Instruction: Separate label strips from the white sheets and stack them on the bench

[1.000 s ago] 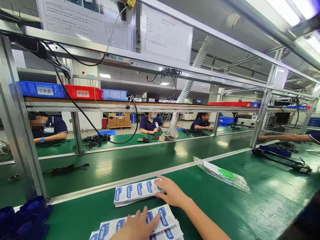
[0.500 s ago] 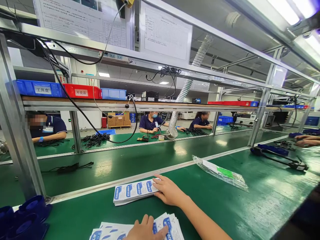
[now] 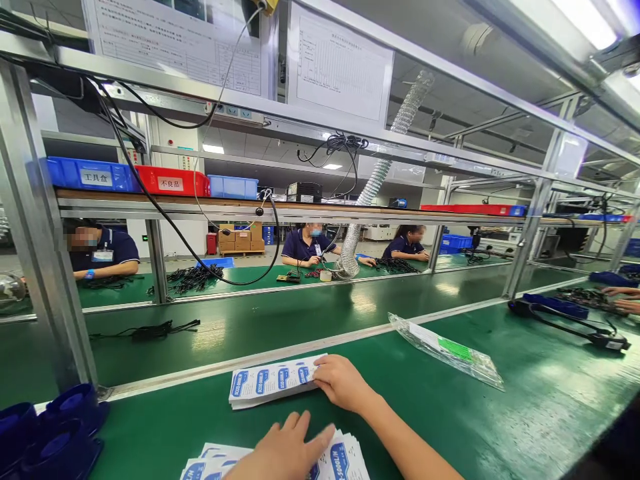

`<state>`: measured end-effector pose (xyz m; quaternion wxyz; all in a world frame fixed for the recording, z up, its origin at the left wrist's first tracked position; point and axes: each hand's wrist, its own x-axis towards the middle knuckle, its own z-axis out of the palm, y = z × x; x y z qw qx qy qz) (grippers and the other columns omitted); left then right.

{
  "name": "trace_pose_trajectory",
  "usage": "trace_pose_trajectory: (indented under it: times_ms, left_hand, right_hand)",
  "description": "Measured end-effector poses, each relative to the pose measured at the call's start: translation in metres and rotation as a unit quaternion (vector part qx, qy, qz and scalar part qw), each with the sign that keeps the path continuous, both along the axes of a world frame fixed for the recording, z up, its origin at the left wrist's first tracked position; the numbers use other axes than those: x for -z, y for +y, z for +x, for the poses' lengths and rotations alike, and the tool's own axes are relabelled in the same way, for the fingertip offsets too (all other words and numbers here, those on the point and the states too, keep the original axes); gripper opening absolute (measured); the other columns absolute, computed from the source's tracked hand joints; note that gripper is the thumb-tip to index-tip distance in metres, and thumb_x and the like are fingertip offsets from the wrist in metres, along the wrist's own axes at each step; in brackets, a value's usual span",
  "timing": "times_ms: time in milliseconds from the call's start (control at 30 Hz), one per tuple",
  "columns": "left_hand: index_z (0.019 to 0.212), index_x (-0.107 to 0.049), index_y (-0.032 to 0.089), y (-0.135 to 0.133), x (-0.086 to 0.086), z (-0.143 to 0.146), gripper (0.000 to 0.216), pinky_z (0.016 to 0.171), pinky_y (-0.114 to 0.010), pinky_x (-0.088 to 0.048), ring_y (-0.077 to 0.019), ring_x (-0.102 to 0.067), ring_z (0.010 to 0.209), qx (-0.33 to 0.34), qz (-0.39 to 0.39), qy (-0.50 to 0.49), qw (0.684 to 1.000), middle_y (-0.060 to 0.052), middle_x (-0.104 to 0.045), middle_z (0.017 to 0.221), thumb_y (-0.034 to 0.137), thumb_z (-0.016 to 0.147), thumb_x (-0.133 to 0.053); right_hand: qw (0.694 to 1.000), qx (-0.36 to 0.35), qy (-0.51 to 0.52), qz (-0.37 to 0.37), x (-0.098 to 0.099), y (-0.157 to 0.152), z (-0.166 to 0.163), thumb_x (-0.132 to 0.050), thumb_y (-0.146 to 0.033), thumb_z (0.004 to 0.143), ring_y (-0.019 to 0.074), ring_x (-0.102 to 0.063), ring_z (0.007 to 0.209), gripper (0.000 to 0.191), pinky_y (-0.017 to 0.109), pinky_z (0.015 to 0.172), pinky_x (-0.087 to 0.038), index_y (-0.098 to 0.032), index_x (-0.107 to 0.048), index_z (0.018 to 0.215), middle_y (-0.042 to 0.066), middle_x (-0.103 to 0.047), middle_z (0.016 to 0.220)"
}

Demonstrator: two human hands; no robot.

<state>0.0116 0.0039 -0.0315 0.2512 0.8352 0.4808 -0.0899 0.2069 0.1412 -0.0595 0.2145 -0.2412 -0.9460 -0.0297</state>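
My right hand [image 3: 341,381] rests with fingers curled on the right end of a stack of white cards with blue labels [image 3: 273,381] lying on the green bench. My left hand [image 3: 285,450] lies flat, fingers apart, on a second fanned pile of the same cards [image 3: 345,460] at the bottom edge. Part of that pile is hidden under the hand.
A clear plastic bag with a green label [image 3: 445,350] lies to the right. Blue moulded trays [image 3: 55,433] sit at the lower left beside a metal post [image 3: 45,253]. A green conveyor belt [image 3: 260,320] carries a black cable bundle [image 3: 150,329]. Several people work opposite; another person's hands [image 3: 620,300] are at far right.
My left hand has slid over the near pile, pulling the cards toward the bottom edge. The black cable bundle has drifted right on the belt. The person's arm at far right has drawn back.
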Motion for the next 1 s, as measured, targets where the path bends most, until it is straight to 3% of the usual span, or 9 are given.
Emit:
trace_pose_trajectory:
  times_ms: [200,300,400,467,533,633,733,867,1000]
  left_hand:
    - [0.165,-0.020,0.029,-0.009,-0.056,-0.027,0.116,0.129,-0.053,-0.016,-0.0359,-0.004,0.159,-0.156,0.176,-0.037,0.971,-0.014,-0.006,0.173,0.035,0.070,-0.087]
    - [0.155,-0.047,0.020,-0.002,-0.059,-0.032,0.082,0.126,-0.054,-0.024,-0.0375,-0.034,0.151,-0.153,0.226,-0.015,0.962,-0.019,-0.043,0.160,0.030,0.080,-0.077]
    - [0.112,-0.078,0.016,-0.002,-0.058,-0.035,0.030,0.104,-0.053,-0.051,-0.0375,-0.070,0.113,-0.141,0.203,0.019,0.969,-0.019,-0.076,0.112,0.025,0.094,-0.056]
    - [0.093,-0.080,0.015,-0.010,-0.062,-0.036,0.033,0.086,-0.048,-0.059,-0.0374,-0.075,0.096,-0.142,0.172,0.047,0.974,-0.019,-0.078,0.095,0.019,0.095,-0.047]
    - [0.090,-0.080,0.014,-0.021,-0.068,-0.033,0.031,0.078,-0.045,-0.060,-0.0383,-0.076,0.091,-0.124,0.148,0.067,0.979,-0.019,-0.078,0.091,0.014,0.090,-0.049]
    - [0.096,-0.081,0.015,-0.037,-0.076,-0.026,0.027,0.079,-0.047,-0.060,-0.0405,-0.075,0.092,-0.079,0.108,0.086,0.987,-0.021,-0.078,0.096,0.019,0.088,-0.055]
    - [0.120,-0.076,0.019,-0.044,-0.074,-0.023,0.036,0.082,-0.051,-0.059,-0.0427,-0.074,0.099,-0.016,0.052,0.104,0.993,-0.022,-0.076,0.111,0.028,0.088,-0.061]
    - [0.134,-0.067,0.031,-0.029,-0.064,-0.045,0.058,0.089,-0.048,-0.057,-0.0395,-0.070,0.109,0.020,0.034,0.019,0.999,-0.013,-0.074,0.122,0.038,0.077,-0.075]
    - [0.132,-0.068,0.025,-0.002,-0.072,-0.068,0.064,0.099,-0.046,-0.053,-0.0383,-0.064,0.121,-0.103,0.118,-0.043,0.987,-0.013,-0.069,0.133,0.050,0.075,-0.078]
  right_hand:
    - [0.994,-0.015,0.102,0.032,0.005,0.001,-0.004,-0.066,-0.016,0.089,0.0263,-0.074,0.100,0.011,0.045,0.102,-0.053,-0.023,-0.074,0.084,0.005,-0.080,0.086]
    - [0.989,-0.075,0.117,0.042,-0.008,-0.019,-0.011,-0.061,-0.019,0.096,0.0244,-0.074,0.101,0.013,0.044,0.103,-0.053,-0.023,-0.073,0.092,0.005,-0.079,0.089]
    - [0.983,-0.148,0.105,0.033,-0.023,-0.038,-0.018,-0.055,-0.021,0.101,0.0235,-0.074,0.103,0.018,0.042,0.101,-0.055,-0.022,-0.073,0.101,0.008,-0.080,0.099]
    - [0.978,-0.161,0.130,-0.008,-0.028,-0.041,-0.016,-0.052,-0.025,0.103,0.0244,-0.073,0.106,0.023,0.043,0.102,-0.055,-0.021,-0.073,0.109,0.010,-0.079,0.106]
    - [0.974,-0.132,0.163,-0.081,-0.029,-0.035,-0.008,-0.045,-0.030,0.107,0.0246,-0.072,0.111,0.031,0.042,0.101,-0.057,-0.021,-0.072,0.119,0.011,-0.077,0.115]
    - [0.977,-0.032,0.155,-0.139,-0.020,-0.017,0.005,-0.044,-0.034,0.108,0.0280,-0.067,0.122,0.037,0.046,0.105,-0.055,-0.020,-0.069,0.131,0.013,-0.072,0.129]
    - [0.992,0.028,0.048,-0.116,-0.009,-0.005,0.008,-0.061,-0.033,0.100,0.0361,-0.055,0.137,0.038,0.056,0.116,-0.045,-0.018,-0.066,0.134,0.015,-0.065,0.141]
    - [0.994,0.024,-0.061,-0.087,-0.009,-0.003,-0.001,-0.058,-0.023,0.101,0.0342,-0.056,0.135,0.018,0.055,0.116,-0.043,-0.022,-0.075,0.101,0.010,-0.077,0.116]
    - [0.996,0.018,-0.064,-0.056,-0.010,-0.008,0.010,-0.051,-0.019,0.102,0.0289,-0.068,0.116,0.026,0.047,0.109,-0.049,-0.023,-0.074,0.089,0.006,-0.078,0.094]
